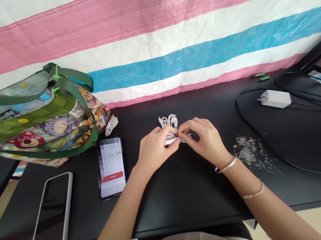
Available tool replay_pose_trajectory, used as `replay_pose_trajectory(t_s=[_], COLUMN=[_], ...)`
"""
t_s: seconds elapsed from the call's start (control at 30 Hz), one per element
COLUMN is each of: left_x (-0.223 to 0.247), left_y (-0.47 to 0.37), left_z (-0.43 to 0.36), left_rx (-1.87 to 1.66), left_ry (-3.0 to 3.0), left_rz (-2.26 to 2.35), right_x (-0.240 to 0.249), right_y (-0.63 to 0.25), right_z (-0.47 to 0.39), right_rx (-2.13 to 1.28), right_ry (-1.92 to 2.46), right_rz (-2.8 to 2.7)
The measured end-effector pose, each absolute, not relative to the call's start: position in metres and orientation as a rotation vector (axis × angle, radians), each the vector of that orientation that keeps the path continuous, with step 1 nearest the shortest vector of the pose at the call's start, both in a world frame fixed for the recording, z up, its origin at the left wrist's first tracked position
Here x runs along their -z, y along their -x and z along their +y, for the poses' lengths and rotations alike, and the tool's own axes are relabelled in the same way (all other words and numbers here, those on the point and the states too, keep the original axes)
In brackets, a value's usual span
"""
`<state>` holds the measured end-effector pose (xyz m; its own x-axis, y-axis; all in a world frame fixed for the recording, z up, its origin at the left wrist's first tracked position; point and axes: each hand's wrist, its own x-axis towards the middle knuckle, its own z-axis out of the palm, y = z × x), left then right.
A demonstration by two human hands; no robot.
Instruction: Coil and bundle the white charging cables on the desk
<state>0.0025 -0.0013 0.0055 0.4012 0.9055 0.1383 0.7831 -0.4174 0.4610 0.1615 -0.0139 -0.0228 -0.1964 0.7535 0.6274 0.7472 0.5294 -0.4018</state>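
Note:
A coiled white cable (169, 123) lies bunched on the black table (179, 198) at its middle. My left hand (153, 150) grips the bundle from the left. My right hand (206, 139) pinches the same bundle from the right, thumb and forefinger meeting the left fingers at the cable's middle. Loops of the cable stick out above both hands. Two bracelets circle my right wrist.
A phone with a lit screen (111, 166) lies left of my hands, a dark phone in a white case (51, 214) further left. A cartoon-print tote bag (36, 123) stands at back left. A white charger (275, 98) with black cords and some crumbs (249, 150) lie on the right.

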Motion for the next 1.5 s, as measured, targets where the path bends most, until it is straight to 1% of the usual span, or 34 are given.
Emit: replay_pose_trajectory(t_s=[0.13,0.37,0.47,0.67,0.97,1.17,1.3,1.5], left_x=[-0.005,0.001,0.003,0.001,-0.001,-0.004,-0.002,-0.001], left_y=[-0.004,-0.01,-0.011,-0.005,-0.003,-0.004,-0.002,0.001], left_z=[-0.002,-0.006,-0.006,-0.002,-0.001,-0.003,-0.003,-0.004], left_rx=[-0.607,-0.631,-0.632,-0.658,-0.686,-0.647,-0.734,-0.986], left_ry=[-2.312,-2.381,-2.427,-2.337,-2.194,-2.317,-2.413,-2.362], left_rz=[1.546,1.644,1.658,1.608,1.531,1.359,1.276,1.296], right_x=[0.022,0.023,0.023,0.022,0.023,0.024,0.027,0.031], right_y=[-0.16,-0.153,-0.153,-0.156,-0.159,-0.165,-0.172,-0.18], right_z=[-0.015,-0.018,-0.018,-0.017,-0.015,-0.012,-0.008,-0.004], right_rx=[-0.053,-0.022,-0.064,-0.06,0.007,0.034,-0.001,-0.031], right_ry=[1.197,1.247,1.259,1.171,1.273,1.33,1.395,1.46], right_rz=[-1.919,-1.81,-1.789,-1.805,-1.756,-1.673,-1.567,-1.472])
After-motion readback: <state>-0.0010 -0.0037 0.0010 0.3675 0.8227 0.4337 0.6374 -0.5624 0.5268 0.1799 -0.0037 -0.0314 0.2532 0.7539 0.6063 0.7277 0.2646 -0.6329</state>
